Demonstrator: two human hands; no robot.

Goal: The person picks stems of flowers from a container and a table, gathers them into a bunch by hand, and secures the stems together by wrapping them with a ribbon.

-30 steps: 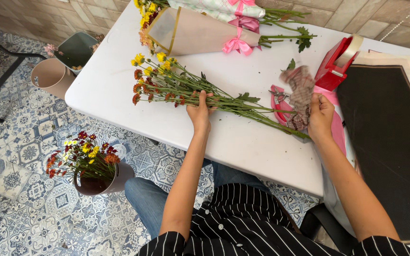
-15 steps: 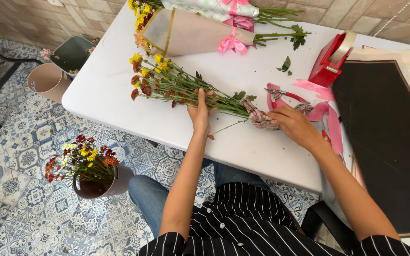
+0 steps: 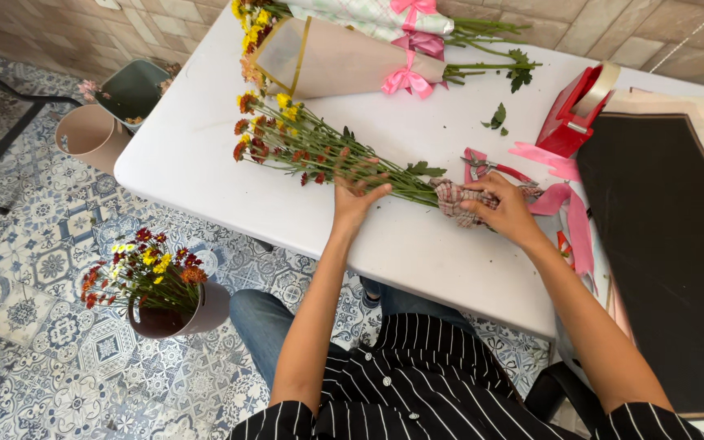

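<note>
A loose bunch of small red, orange and yellow flowers [image 3: 303,147] lies on the white table [image 3: 205,155], stems pointing right. My left hand [image 3: 357,193] presses down on the middle of the stems with fingers spread. My right hand [image 3: 503,208] grips a checked cloth [image 3: 455,197] wrapped around the stem ends. Red-handled shears [image 3: 490,169] lie just behind that hand.
Two wrapped bouquets with pink bows [image 3: 344,57] lie at the table's far side. A red tape dispenser [image 3: 576,110], pink ribbon [image 3: 568,204] and a black sheet [image 3: 662,244] sit on the right. On the tiled floor stand a bucket of flowers [image 3: 165,285] and two other pots [image 3: 91,134].
My right hand moved left from the ribbon area, carrying the checked cloth onto the stem ends. The flower bunch shifted slightly; my left hand stayed on the stems.
</note>
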